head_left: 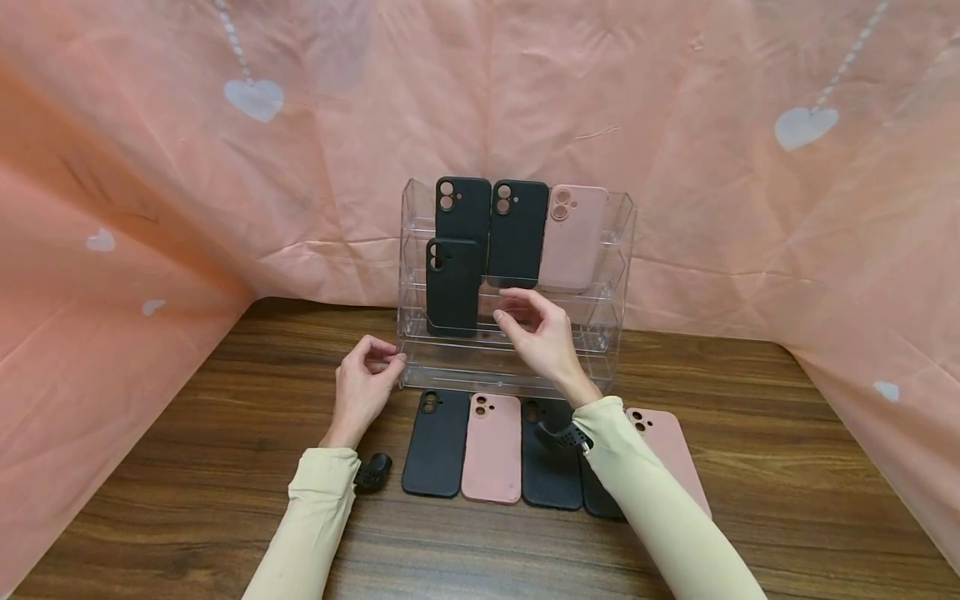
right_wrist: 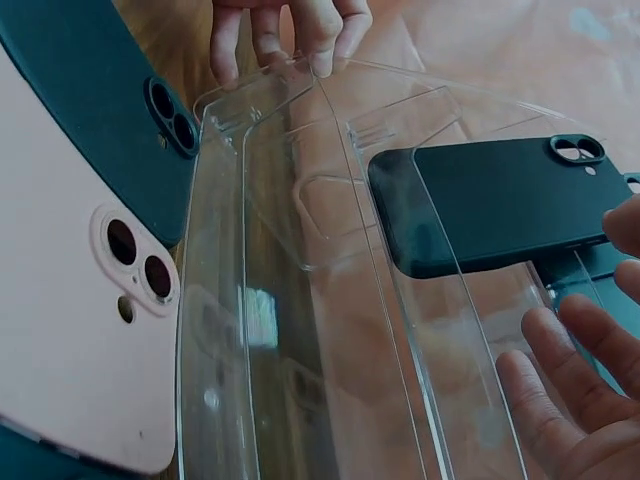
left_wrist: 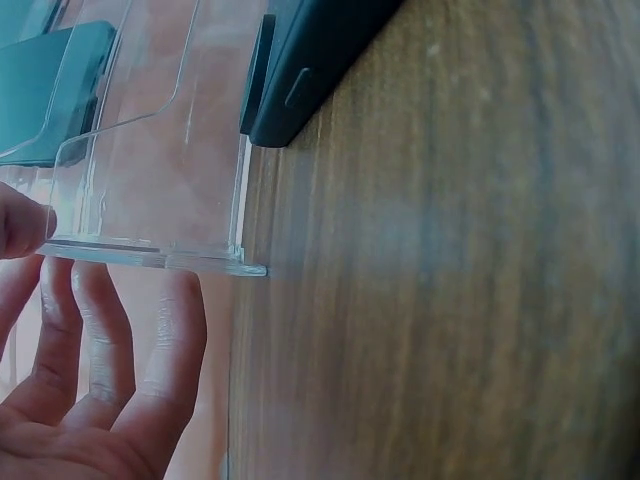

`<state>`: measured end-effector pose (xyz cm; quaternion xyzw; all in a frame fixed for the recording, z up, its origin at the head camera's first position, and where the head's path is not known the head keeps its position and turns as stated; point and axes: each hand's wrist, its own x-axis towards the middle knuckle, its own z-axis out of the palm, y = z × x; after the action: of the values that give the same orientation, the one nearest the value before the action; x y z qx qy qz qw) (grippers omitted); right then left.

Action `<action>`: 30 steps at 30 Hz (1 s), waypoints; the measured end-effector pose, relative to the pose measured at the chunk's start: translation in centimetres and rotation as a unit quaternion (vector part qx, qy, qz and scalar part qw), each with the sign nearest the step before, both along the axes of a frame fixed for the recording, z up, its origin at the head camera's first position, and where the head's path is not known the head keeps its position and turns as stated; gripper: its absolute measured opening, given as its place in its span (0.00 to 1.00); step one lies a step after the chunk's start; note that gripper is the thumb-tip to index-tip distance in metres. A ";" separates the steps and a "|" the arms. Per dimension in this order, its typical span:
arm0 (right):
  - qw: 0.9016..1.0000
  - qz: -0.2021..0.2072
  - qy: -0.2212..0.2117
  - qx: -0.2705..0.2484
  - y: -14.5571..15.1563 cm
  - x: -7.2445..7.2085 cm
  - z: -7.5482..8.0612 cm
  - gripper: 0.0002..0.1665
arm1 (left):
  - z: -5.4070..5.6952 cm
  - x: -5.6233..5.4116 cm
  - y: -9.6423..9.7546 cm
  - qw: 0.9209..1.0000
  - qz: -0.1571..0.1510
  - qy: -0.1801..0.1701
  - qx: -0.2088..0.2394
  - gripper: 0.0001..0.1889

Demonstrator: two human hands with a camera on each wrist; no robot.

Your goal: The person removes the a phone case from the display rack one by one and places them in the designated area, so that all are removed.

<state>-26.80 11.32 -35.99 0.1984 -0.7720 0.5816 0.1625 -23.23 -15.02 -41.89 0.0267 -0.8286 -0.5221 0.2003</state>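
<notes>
A clear stepped display stand (head_left: 480, 379) holds phone cases. In its top row are two black cases and a pink phone case (head_left: 576, 242), and a black phone case (head_left: 453, 287) leans on the tier below at the left. With thumb and fingertips, my left hand (head_left: 363, 387) grips the stand's left side edge; the left wrist view shows the fingers (left_wrist: 165, 350) on that panel's outer side. My right hand (head_left: 543, 337) is before the middle tiers, right of the lower black case. Its fingers are loosely bent and hold nothing.
On the wood table (head_left: 247, 467), before the stand, black and pink cases lie in a row, among them a pink case (head_left: 491, 450) and a black case (head_left: 435, 442). My right forearm partly covers the row's right end. Pink cloth (head_left: 322, 150) hangs behind and at both sides.
</notes>
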 end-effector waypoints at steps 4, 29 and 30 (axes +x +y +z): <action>1.000 -0.009 -0.005 0.003 -0.6 -0.5 0.2 0.21 | 0.0 -0.1 0.1 1.000 -0.007 0.002 0.004 0.08; 0.998 -0.065 -0.004 -0.002 -4.2 -1.7 0.1 0.23 | 1.0 -0.1 -0.7 0.997 -0.049 -0.026 -0.062 0.10; 0.998 -0.066 -0.002 -0.001 -4.4 -1.7 0.1 0.23 | 1.3 -0.2 -0.9 0.995 -0.055 -0.028 -0.075 0.10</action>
<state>-28.50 6.94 -35.92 0.1454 -0.7829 0.5712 0.1991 -23.43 -15.89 -40.54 -0.0191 -0.8708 -0.4679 0.1496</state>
